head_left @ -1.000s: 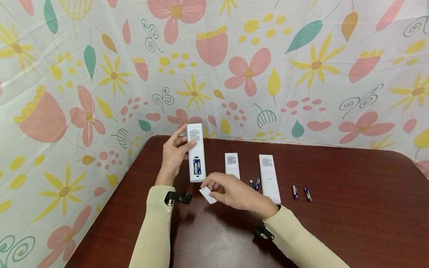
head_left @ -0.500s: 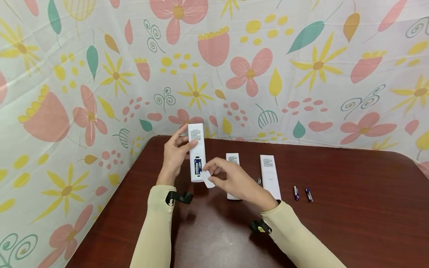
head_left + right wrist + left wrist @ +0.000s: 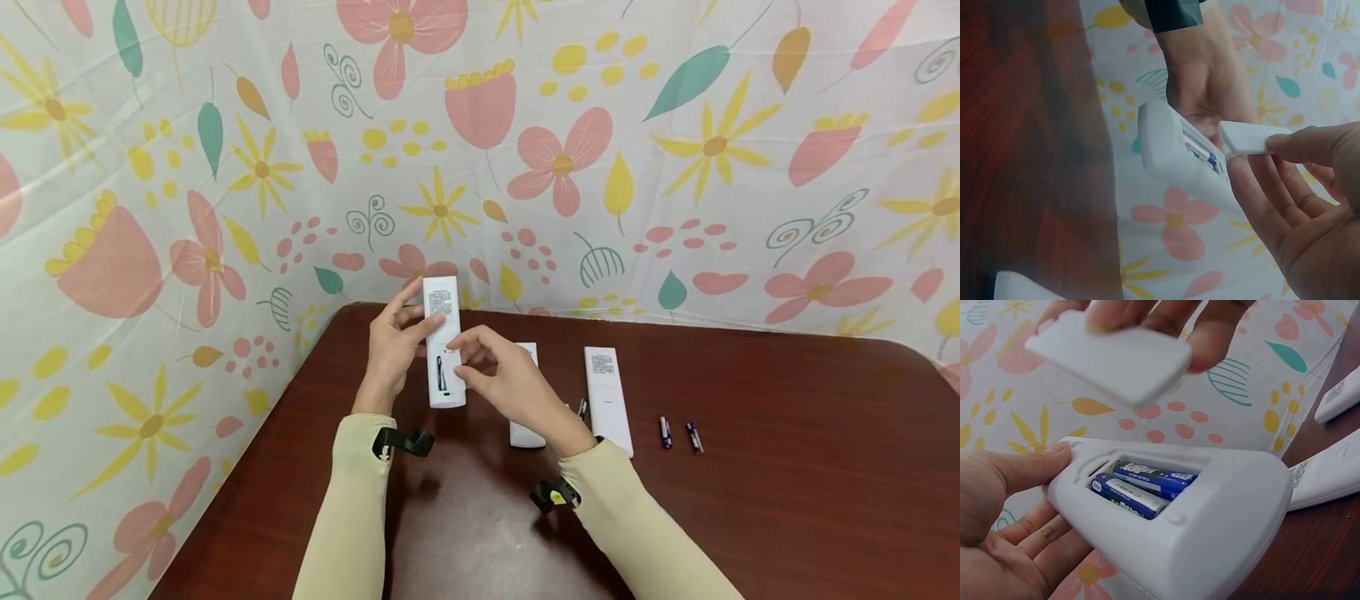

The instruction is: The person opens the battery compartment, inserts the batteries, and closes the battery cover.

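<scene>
My left hand [image 3: 390,354] grips a white remote control [image 3: 1229,500] raised over the table, back face toward me, thumb on its label. Two blue AAA batteries [image 3: 1132,497] lie side by side in its uncovered battery compartment. My right hand [image 3: 506,379] pinches a white battery cover [image 3: 1247,137] between thumb and fingers. In both wrist views the cover is held apart from the remote, just above the compartment; in the head view it overlaps part of that opening.
Two more white remotes lie face down on the dark red table [image 3: 750,392]: one [image 3: 528,437] partly behind my right hand, another [image 3: 609,408] farther right. A loose battery [image 3: 582,408] shows between them, and two batteries [image 3: 666,432] lie at the right. A floral cloth [image 3: 480,167] hangs behind.
My right hand has moved up and left with the battery cover, from below the remote to over its battery compartment. The left hand and remote have stayed nearly still.
</scene>
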A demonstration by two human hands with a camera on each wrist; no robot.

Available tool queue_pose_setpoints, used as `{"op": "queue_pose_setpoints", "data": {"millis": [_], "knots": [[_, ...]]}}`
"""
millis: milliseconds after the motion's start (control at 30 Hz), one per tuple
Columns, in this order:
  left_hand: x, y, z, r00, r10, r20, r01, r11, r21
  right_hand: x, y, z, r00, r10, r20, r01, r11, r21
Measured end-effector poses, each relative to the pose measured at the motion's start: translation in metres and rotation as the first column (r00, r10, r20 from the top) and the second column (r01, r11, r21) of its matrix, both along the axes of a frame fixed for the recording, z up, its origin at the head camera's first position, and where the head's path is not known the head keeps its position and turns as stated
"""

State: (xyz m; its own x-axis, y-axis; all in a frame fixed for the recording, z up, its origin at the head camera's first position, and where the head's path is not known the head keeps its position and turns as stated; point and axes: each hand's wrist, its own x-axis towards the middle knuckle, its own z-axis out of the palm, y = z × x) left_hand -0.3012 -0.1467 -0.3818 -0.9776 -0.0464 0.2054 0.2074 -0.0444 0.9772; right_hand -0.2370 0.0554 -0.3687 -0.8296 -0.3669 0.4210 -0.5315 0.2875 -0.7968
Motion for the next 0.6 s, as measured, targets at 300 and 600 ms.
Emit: {"op": "queue_pose_setpoints", "data": {"millis": [300, 600], "knots": [[-0.001, -0.001, -0.003, 1.0, -0.004, 0.0, 0.004, 1.0, -0.026, -0.01, -0.009, -0.008, 0.997, -0.017, 0.07, 0.019, 0.999, -0.031], [-0.001, 0.0, -0.001, 1.0, -0.007, 0.003, 0.007, 1.0, -0.021, -0.011, -0.013, -0.014, 0.996, -0.007, 0.09, 0.007, 1.0, -0.008]]}}
